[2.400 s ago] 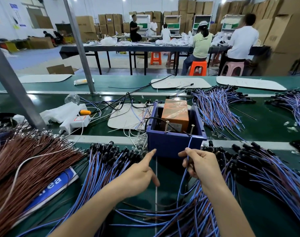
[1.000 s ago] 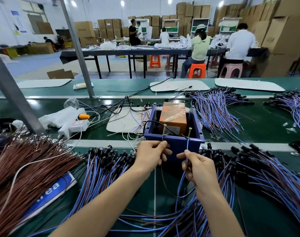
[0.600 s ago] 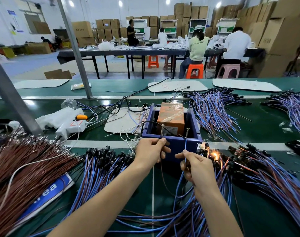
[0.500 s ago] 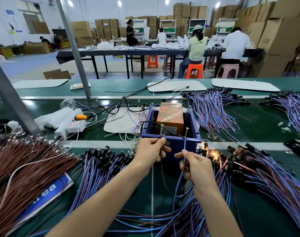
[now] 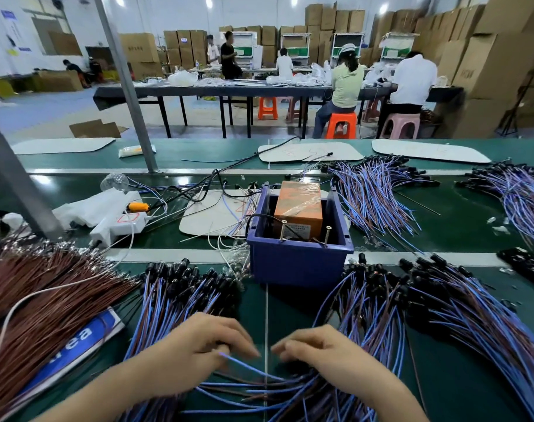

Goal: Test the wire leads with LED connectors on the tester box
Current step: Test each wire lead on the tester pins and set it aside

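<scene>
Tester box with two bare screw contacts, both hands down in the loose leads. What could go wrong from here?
1. The left pile and right pile of leads run together under the left hand and right hand; tested and untested could get mixed.
2. Pulling one lead from that tangle may drag neighbours along.
3. The screws on the tester box stand close; a stray wire end might bridge them.

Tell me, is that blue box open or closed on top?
Open. The blue box has no lid, and an orange block sitting inside it is in plain view from above.
</scene>
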Motion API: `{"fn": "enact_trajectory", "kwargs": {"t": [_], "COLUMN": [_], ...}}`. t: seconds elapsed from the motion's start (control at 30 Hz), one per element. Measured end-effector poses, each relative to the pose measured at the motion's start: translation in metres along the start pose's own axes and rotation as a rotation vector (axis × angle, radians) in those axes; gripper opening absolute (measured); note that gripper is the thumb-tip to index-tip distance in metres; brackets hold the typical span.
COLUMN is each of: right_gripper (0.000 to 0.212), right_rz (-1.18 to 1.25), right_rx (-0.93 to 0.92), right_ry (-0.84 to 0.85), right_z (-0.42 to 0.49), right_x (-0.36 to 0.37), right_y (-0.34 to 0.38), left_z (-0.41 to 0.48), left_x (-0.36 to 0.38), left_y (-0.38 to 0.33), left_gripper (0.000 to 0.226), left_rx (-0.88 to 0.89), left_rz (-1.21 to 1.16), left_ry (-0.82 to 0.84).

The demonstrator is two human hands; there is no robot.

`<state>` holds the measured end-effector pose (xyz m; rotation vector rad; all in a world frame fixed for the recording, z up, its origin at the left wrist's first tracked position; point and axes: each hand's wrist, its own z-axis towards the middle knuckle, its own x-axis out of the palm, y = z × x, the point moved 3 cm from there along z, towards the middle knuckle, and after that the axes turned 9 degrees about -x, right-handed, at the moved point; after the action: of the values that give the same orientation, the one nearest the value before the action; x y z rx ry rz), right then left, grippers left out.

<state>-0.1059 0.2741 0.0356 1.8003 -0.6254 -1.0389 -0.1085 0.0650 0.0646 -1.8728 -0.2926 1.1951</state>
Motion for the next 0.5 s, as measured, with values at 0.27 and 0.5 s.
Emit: {"fn": "enact_trajectory", "kwargs": {"t": [0.27, 0.5], "right_gripper": [0.024, 0.022], "right_rz": [-0.177, 0.085], "right_rx": [0.054, 0.04], "right_ry": [0.11, -0.063], "right_z": [0.003, 0.004], "right_x": [0.008, 0.004], "right_y": [0.007, 0.009], "left_z": [0.025, 0.039], "left_x": [-0.022, -0.016], "left_y": [0.034, 0.043], "left_gripper": [0.046, 0.06], "left_rx": [-0.216, -0.306], "left_rz": [1.001, 1.016], "left_ry": [-0.429, -0.515]}}
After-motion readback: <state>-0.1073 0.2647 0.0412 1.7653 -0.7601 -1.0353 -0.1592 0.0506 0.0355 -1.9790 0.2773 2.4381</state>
